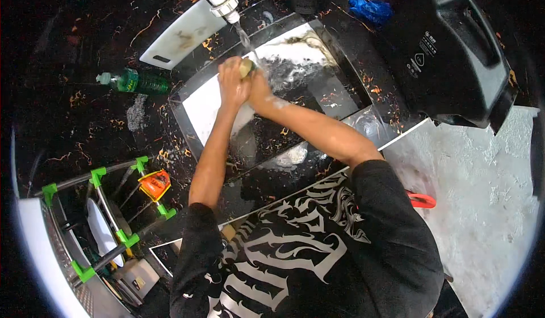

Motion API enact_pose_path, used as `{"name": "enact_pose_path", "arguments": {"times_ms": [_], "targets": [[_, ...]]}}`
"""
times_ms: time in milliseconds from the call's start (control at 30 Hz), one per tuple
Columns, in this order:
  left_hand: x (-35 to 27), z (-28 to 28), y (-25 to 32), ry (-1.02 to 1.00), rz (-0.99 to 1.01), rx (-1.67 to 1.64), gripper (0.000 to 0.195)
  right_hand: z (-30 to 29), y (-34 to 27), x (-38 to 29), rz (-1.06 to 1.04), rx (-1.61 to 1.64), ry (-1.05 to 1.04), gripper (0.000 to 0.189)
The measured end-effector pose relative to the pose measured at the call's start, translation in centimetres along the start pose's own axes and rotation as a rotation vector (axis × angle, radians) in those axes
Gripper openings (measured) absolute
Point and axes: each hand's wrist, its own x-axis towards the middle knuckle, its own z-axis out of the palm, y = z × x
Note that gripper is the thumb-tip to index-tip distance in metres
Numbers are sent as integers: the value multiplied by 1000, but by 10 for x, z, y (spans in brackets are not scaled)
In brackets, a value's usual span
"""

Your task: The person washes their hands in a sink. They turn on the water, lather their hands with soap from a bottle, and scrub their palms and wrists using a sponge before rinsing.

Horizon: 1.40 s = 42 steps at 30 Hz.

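Observation:
Over a rectangular sink basin in dark, veined stone, my hands meet around a small yellowish object with a green edge, perhaps a sponge. My left hand wraps it from the left, and my right hand presses against it from the right. Fingers cover much of its surface. Just beyond them, a white plastic tap pours a stream of water that falls beside my right hand. Foamy patches and a bright white reflection show in the basin. My right wrist looks wet with suds.
A white cutting board and a green liquid-soap bottle lie left of the basin. At right are a black plastic jug and crumpled blue plastic. A green-jointed dish rack holds a white plate and an orange packet.

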Motion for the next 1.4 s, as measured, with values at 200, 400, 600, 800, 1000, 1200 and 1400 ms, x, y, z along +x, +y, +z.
{"name": "enact_pose_path", "arguments": {"times_ms": [200,400,600,800,1000,1200,1400], "targets": [[-23,0,84,-52,82,-332,34,-24,6,55,-819,-2676,-366,22],[-8,7,1,-653,-355,-335,40,-9,17,60,-947,-2059,-561,35],[3,-5,58,-224,-53,-136,20,-3,2,73,-801,-2137,-620,24],[-5,11,-58,-231,-32,-164,27,27,-14,34,-127,-2023,-699,49],[-19,5,-76,50,-573,-433,49,30,-74,-19,-927,-2585,-774,56],[1,-18,-77,71,-618,-740,41,-6,-92,-20,-1129,-2341,-628,55],[9,-23,-47,29,-537,-921,37,-13,-120,-25,-996,-2224,-694,62]]}}
